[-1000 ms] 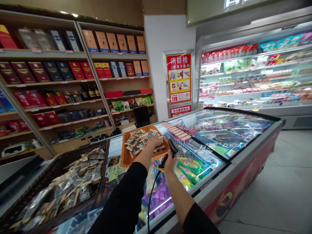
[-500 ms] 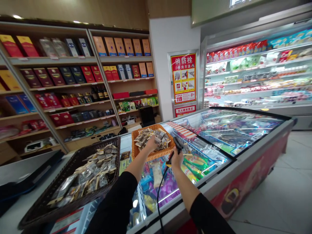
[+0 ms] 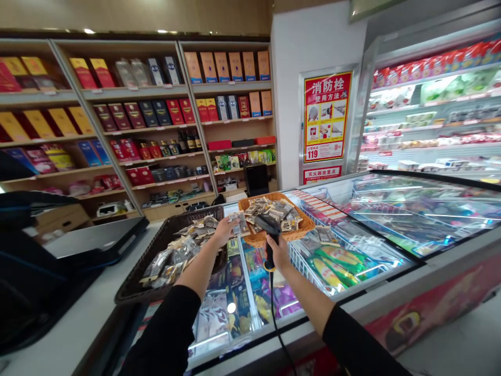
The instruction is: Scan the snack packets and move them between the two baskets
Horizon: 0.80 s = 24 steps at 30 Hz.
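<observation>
The left hand (image 3: 226,228) is raised over the chest freezer (image 3: 391,256), between the two baskets. Its fingers are closed in a pinch on a small snack packet (image 3: 239,223), which it holds by the packet's left edge. The packet is a flat pouch, pale and partly clear, with dark printing; finer detail is too small to read. It is held roughly upright, clear of both baskets, just left of the scanner's head.

The right hand (image 3: 277,251) is wrapped fully around the grip of a handheld barcode scanner (image 3: 268,230). The scanner is black with an orange band at the base of the grip, and a black cable (image 3: 276,324) hangs from it toward the near edge of the freezer. Its head sits just right of the packet and in front of the orange basket's near rim; whether the two touch cannot be told.

The orange wicker basket (image 3: 301,230) rests on the freezer's glass lid, far of the right hand, and is heaped with similar small packets. The dark wicker basket (image 3: 135,282) lies to the left, partly on the white counter (image 3: 78,324), also filled with packets of the same kind. A dark monitor (image 3: 35,261) stands on the counter at the near left. Frozen goods in coloured wrappers show under the glass. Shelves of boxed goods (image 3: 156,115) line the far wall, and a red fire-hydrant notice (image 3: 326,117) hangs to the right of them.
</observation>
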### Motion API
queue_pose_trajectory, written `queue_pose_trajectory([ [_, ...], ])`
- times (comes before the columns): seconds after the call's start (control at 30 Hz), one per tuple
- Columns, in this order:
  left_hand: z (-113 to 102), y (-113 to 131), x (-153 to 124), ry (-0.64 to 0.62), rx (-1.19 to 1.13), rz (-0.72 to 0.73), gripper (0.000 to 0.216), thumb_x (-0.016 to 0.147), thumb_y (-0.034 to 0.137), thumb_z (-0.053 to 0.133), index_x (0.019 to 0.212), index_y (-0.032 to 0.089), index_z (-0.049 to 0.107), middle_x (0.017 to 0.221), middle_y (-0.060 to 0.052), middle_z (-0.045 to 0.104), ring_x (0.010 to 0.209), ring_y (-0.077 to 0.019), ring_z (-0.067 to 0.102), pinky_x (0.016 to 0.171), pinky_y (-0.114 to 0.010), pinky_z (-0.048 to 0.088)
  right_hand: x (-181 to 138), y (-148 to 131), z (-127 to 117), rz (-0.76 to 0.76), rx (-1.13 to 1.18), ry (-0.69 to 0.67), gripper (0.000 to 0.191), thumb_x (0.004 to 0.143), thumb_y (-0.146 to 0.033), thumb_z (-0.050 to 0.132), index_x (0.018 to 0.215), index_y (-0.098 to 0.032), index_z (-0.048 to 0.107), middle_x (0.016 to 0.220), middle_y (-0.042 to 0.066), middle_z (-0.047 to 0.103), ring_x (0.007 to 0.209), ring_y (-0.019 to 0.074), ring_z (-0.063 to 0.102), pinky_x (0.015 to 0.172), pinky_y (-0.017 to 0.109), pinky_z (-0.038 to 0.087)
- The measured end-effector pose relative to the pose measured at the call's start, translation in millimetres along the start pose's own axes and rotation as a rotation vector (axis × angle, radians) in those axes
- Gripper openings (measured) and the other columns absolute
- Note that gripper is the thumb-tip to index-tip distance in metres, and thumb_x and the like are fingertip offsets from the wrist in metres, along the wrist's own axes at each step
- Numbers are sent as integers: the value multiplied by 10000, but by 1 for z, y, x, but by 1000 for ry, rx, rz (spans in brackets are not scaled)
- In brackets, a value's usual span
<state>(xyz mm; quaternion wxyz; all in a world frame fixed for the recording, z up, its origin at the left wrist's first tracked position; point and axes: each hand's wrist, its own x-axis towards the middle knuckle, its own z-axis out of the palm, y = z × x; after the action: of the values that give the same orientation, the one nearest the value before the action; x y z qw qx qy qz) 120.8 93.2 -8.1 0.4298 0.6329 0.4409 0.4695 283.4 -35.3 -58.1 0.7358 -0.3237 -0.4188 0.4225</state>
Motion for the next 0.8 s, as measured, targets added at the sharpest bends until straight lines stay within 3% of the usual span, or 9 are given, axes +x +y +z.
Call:
queue_pose_trajectory([
  [0.13, -2, -4, -5, -190, -213, -28, 597, 402, 271, 865, 942, 158, 636, 782, -43, 711, 749, -199, 681, 738, -339, 538, -3, 14, 2, 24, 33, 77, 359, 730, -527, 652, 781, -199, 515, 469, -78, 498, 319, 99, 427, 333, 224, 341],
  [0.3, 3, -6, -5, -85, -313, 50, 587, 418, 378, 871, 914, 121, 691, 866, -76, 725, 841, -220, 675, 831, -370, 525, -6, 21, -13, -16, -50, 73, 348, 785, -531, 608, 745, -194, 529, 488, -54, 518, 340, 105, 450, 360, 234, 366],
  [0.57, 8, -11, -7, -20, -75, 49, 601, 420, 460, 853, 896, 106, 758, 731, -42, 707, 754, -228, 653, 704, -320, 522, -16, 8, -11, -93, -252, -145, 462, 840, -541, 530, 544, -188, 535, 411, -14, 491, 361, 106, 449, 401, 234, 368],
  [0.8, 9, -13, -7, 13, -18, 93, 596, 432, 464, 841, 906, 111, 768, 755, -60, 717, 744, -228, 643, 655, -286, 491, -17, 9, -10, -79, -207, -233, 439, 836, -550, 535, 591, -185, 532, 431, -16, 497, 354, 105, 457, 378, 228, 361],
])
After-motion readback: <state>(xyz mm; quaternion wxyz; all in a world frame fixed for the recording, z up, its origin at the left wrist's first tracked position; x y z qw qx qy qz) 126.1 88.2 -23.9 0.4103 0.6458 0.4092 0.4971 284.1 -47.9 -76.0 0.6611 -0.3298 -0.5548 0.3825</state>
